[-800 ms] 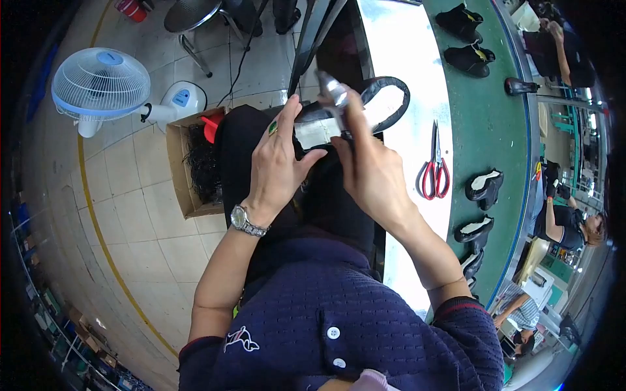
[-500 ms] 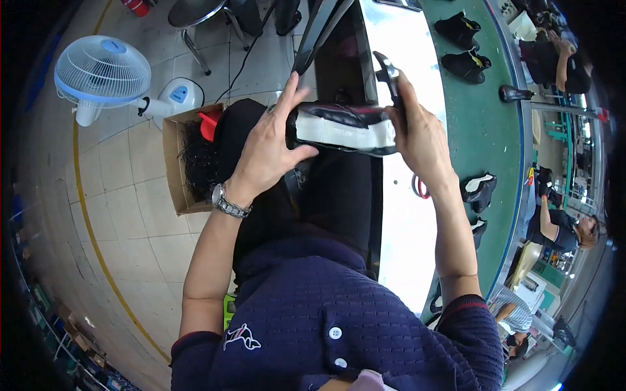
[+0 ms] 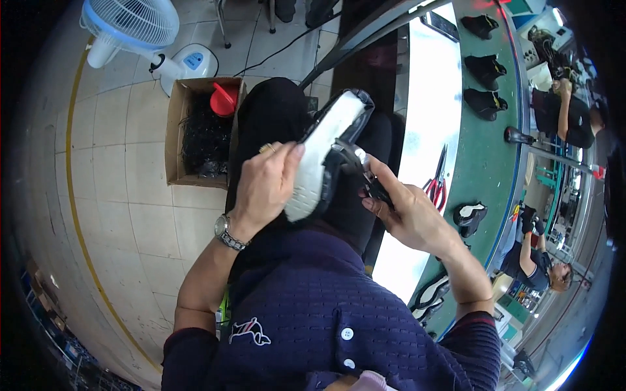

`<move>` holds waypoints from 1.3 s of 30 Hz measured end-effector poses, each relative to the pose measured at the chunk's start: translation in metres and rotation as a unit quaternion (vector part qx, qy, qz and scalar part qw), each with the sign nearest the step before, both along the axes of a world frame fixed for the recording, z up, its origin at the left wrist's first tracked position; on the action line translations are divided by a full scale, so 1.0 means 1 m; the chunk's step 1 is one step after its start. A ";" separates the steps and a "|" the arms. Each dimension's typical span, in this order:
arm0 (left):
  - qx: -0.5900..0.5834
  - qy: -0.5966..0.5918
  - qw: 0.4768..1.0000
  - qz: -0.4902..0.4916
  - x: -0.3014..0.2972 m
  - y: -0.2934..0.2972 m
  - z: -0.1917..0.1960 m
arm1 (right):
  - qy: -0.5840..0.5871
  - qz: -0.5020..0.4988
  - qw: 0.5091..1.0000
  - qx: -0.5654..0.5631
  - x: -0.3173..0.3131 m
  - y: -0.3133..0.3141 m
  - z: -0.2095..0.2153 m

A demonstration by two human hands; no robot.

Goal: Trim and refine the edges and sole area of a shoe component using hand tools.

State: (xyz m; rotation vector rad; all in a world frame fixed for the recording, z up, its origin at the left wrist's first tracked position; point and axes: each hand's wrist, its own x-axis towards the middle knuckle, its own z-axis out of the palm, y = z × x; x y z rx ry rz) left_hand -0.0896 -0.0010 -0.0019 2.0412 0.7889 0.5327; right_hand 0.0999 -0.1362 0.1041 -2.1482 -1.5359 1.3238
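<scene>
A black shoe [image 3: 313, 156] with its pale bottom facing up is tilted over my lap, one end pointing away and to the right. My left hand [image 3: 268, 182] grips its left side near the closer end, fingers wrapped along the edge. In my right hand [image 3: 411, 212] is a pair of dark pincers [image 3: 350, 155], held by the handles. Their metal head meets the shoe's right edge about midway along. Whether the jaws are closed on the upper cannot be made out.
Red-handled scissors [image 3: 438, 186] and a phone [image 3: 441, 26] lie on the white bench [image 3: 424, 111]. Several black shoes [image 3: 484, 70] stand on the green conveyor belt [image 3: 473, 143]. To my left are a cardboard box [image 3: 173, 140] of black scraps with a red scoop [image 3: 223, 101], and a fan [image 3: 134, 23].
The shoe has turned from crosswise to lengthwise and come closer to me. My right hand has lowered, bringing the pincers' head onto its edge. My left hand has shifted to the nearer end.
</scene>
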 end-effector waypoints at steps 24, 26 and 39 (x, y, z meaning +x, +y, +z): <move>-0.701 -0.230 0.673 -0.052 0.049 -0.003 -0.027 | 0.146 -0.059 0.980 -0.120 -0.006 0.013 0.011; -0.664 -0.181 0.724 -0.050 0.044 0.009 -0.021 | -0.006 0.122 0.989 -0.086 0.009 0.048 0.043; -0.678 -0.131 0.719 -0.079 0.039 0.022 -0.014 | -0.235 0.197 0.924 0.229 0.041 0.078 0.004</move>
